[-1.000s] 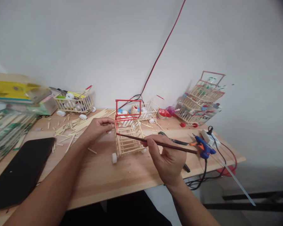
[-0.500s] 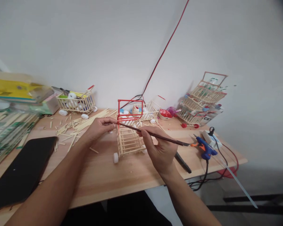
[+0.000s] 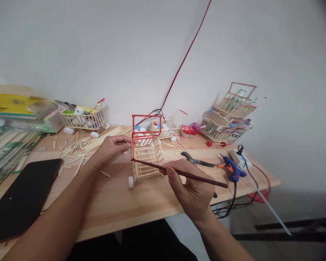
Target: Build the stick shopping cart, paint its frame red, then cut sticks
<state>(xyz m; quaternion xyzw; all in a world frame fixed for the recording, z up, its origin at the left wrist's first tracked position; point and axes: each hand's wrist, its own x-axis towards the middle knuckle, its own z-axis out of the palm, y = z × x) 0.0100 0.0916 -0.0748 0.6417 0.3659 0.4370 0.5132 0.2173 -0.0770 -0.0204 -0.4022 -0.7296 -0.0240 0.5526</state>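
A small cart built of pale wooden sticks stands on the wooden table, with white wheels and a red-painted handle frame on top. My left hand pinches the cart's upper left edge, just under the red frame. My right hand is closed round a thin dark paintbrush, whose tip rests against the cart's left front corner, low on the side.
Loose sticks litter the left of the table. A black flat slab lies at the near left. More stick carts stand along the wall. Pliers and a blue glue gun lie right of my hand.
The brush tip has dropped from the red top rail to a lower point on the cart's left front corner. My right hand sank slightly with it. My left hand kept its hold.
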